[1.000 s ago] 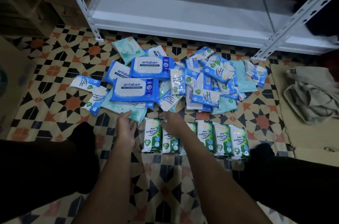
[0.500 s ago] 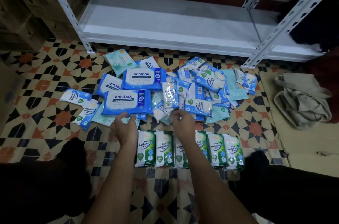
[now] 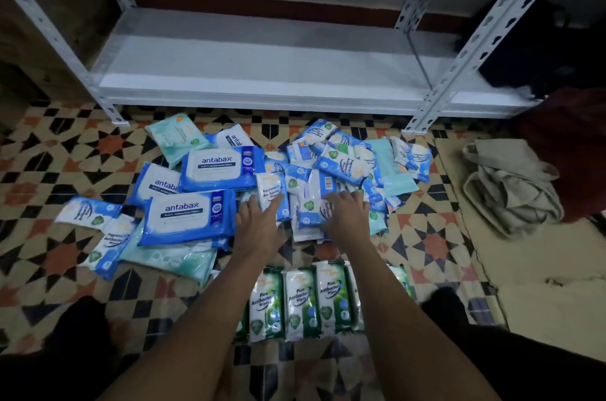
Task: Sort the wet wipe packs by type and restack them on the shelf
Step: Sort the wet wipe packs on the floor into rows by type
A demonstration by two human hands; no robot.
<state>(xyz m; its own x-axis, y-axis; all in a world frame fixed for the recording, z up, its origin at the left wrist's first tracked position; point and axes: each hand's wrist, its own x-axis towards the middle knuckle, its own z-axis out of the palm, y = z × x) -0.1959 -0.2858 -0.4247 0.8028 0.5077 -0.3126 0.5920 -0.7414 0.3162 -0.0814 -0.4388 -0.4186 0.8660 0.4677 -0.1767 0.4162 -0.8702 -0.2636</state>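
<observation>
A loose heap of wet wipe packs [image 3: 341,164] lies on the tiled floor before a white metal shelf [image 3: 262,72]. Large blue antabax packs [image 3: 188,217] sit at the left, teal packs [image 3: 170,258] beneath them. Several green pine packs [image 3: 300,302] stand in a neat row near me. My left hand [image 3: 259,223] rests with fingers spread on a small blue-and-white pack [image 3: 272,194]. My right hand [image 3: 347,213] lies flat, fingers apart, on another blue-and-white pack [image 3: 314,210]. Neither hand grips anything.
The shelf's lowest board is bare. A crumpled beige cloth bag [image 3: 511,187] lies on cardboard [image 3: 541,269] at the right. My dark-clad knees [image 3: 78,331] flank the green row. A dark red bundle [image 3: 570,144] sits by the shelf's right post.
Both hands moved forward from the green row's near edge onto the blue-and-white packs in the heap's middle. The camera tilted up, showing more shelf.
</observation>
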